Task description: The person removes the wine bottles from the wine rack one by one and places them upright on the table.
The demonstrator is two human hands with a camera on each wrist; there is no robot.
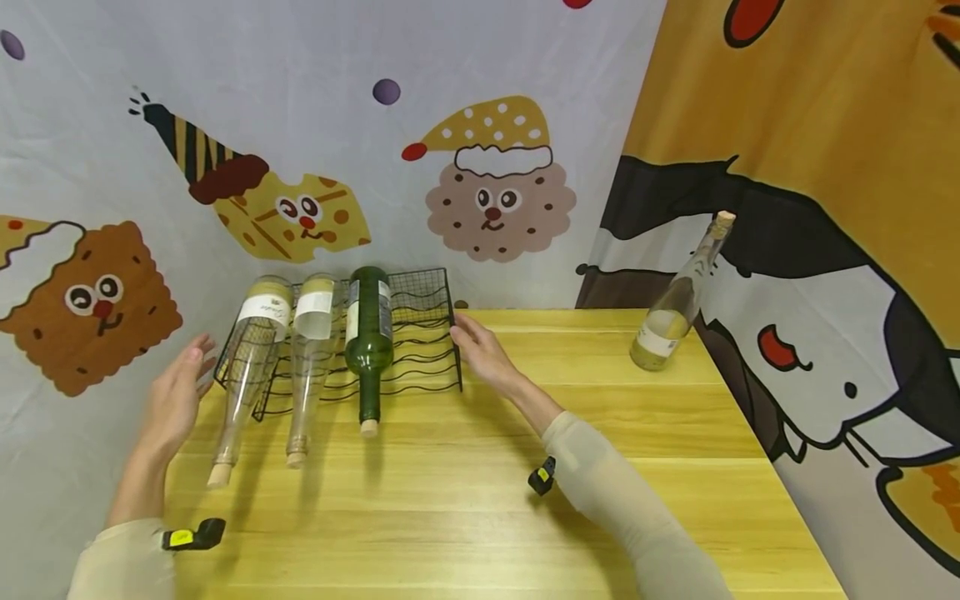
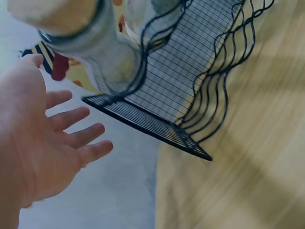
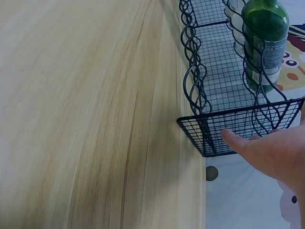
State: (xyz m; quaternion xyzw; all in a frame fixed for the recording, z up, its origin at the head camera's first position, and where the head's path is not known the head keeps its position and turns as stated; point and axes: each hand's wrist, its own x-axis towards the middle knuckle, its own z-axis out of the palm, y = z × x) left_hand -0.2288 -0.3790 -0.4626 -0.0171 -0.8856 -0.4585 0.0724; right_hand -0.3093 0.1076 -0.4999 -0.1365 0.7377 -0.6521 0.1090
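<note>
A black wire bottle rack [image 1: 420, 333] stands at the back of the table. Two clear bottles with white labels lie in it: one clear bottle [image 1: 243, 367] at its left end, another clear bottle [image 1: 309, 367] beside that. A green wine bottle [image 1: 369, 346] lies to their right, corked neck toward me. My left hand [image 1: 172, 396] is spread beside the rack's left end, fingers straight and apart from the wire in the left wrist view. My right hand [image 1: 483, 354] is at the rack's right end; in the right wrist view its fingers [image 3: 238, 140] overlap the mesh side panel [image 3: 214, 136].
A corked clear bottle [image 1: 667, 317] stands upright at the table's back right, near the printed curtain [image 1: 810, 333]. The wooden table [image 1: 450, 508] extends in front of the rack. A patterned cloth [image 1: 300, 67] hangs behind it.
</note>
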